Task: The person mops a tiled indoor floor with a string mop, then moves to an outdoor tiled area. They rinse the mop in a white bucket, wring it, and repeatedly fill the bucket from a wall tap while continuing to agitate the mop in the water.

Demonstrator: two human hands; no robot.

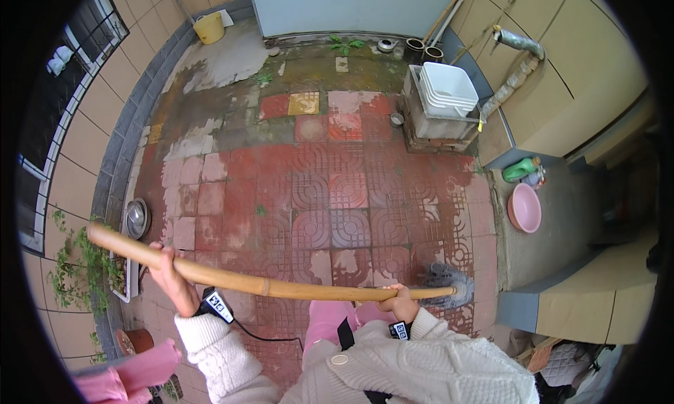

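A mop with a thick bamboo handle (295,291) stretches across in front of my body. My left hand (176,280) holds the pole towards its upper end, the thumb showing above it. Farther down the pole, my right hand (403,303) is wrapped around it, close to the mop head. The grey cloth mop head (450,285) is at the right, over the red patterned paving tiles (350,227). Whether it touches the floor I cannot tell. Both wrists carry small dark devices with printed labels, and a black cable runs from the left one.
Stacked white plastic basins (448,85) sit on a concrete trough (442,122). A pink basin (525,208) and a green bottle (520,169) stand on the raised ledge at right. Metal bowls (137,218), a planter (124,277) and pink cloth (131,375) are at left.
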